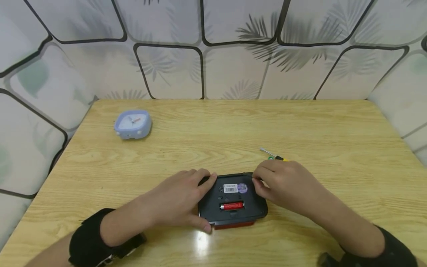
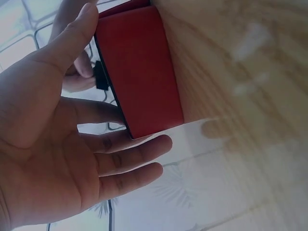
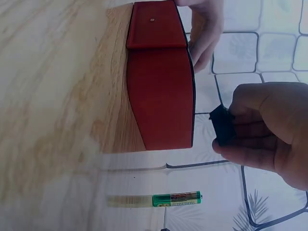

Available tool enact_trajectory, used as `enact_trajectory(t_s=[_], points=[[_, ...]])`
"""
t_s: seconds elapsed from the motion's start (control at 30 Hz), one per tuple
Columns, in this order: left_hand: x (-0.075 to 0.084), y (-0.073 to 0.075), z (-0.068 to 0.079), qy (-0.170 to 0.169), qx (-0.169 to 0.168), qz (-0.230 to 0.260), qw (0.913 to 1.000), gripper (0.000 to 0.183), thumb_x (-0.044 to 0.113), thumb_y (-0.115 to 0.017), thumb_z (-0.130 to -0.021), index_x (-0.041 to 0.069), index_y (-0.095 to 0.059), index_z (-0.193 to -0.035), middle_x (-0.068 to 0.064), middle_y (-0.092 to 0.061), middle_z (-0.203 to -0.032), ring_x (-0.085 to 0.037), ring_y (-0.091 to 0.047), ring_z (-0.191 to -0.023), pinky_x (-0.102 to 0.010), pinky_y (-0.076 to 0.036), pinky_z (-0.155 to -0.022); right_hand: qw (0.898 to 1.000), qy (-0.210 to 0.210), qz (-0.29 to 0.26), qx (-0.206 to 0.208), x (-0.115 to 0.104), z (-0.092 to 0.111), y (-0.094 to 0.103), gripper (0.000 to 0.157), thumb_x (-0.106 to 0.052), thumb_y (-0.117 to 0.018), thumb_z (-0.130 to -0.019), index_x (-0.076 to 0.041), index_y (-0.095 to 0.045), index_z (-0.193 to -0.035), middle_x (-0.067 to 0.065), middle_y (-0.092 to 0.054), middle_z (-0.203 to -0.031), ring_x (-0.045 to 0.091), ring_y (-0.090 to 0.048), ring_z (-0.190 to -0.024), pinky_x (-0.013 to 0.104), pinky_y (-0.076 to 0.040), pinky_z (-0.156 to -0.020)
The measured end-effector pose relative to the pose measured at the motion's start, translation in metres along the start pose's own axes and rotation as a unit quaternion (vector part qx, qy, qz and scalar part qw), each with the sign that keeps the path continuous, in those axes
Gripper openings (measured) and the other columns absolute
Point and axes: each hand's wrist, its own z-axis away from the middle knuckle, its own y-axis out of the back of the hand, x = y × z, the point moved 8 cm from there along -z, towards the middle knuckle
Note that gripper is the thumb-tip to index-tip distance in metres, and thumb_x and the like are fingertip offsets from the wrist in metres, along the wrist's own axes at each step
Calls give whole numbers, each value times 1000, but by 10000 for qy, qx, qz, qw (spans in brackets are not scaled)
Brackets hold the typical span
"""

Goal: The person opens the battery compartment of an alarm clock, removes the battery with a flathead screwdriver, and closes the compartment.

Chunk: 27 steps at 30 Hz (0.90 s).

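A red-sided device (image 3: 161, 98) lies face down, its black back (image 1: 213, 207) upward with a barcode label. In its battery recess sits a red battery (image 1: 232, 205), uncovered. My left hand (image 1: 181, 200) holds the device's left end, thumb at the near edge and fingers at the far one. Above the far right corner, my right hand (image 1: 288, 187) pinches a small black battery cover (image 3: 223, 126) between thumb and fingers; in the head view the hand hides it.
Past my right hand lie a screwdriver (image 1: 271, 154) with a yellow-and-black handle and a green battery (image 3: 176, 198). A pale blue clock (image 1: 133, 124) stands at the back left of the wooden table (image 1: 207, 137). Patterned fabric (image 1: 233, 70) rises behind the table.
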Motion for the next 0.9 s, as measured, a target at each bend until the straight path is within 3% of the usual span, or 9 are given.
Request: enact_trajectory(t_s=[0.37, 0.63, 0.77, 0.9], points=[[-5, 3, 3, 112, 46, 154, 9998, 117, 80, -67, -70, 4, -37, -154, -13, -47, -147, -29, -51, -129, -46, -41, -112, 9990, -194, 202, -339, 4, 4, -15, 13, -4, -75, -71, -9, -63, -73, -4, -57, -67, 4, -50, -58, 19, -45, -48], [-7, 3, 3, 202, 9, 232, 9995, 117, 79, -69, -69, 4, -37, -153, -12, -49, -146, -28, -51, -129, -46, -40, -112, 9945, -649, 607, -550, 13, 6, -13, 16, -5, -74, -73, -9, -60, -68, -3, -52, -63, 7, -43, -53, 22, -41, -44], [-9, 3, 5, 273, -7, 245, 9993, 118, 79, -71, -67, 4, -38, -152, -11, -50, -145, -28, -52, -129, -46, -41, -111, 9884, -895, 751, -971, 17, 7, -18, 28, -4, -72, -76, -13, -50, -61, -5, -43, -59, 6, -34, -51, 23, -35, -41], [-10, 3, 5, 287, -15, 249, 9993, 118, 79, -71, -67, 4, -38, -152, -11, -50, -144, -28, -53, -128, -46, -41, -110, 9741, -1173, 802, -1758, 22, 12, -30, 31, -6, -73, -79, -14, -50, -60, -5, -44, -58, 5, -35, -51, 24, -38, -42]])
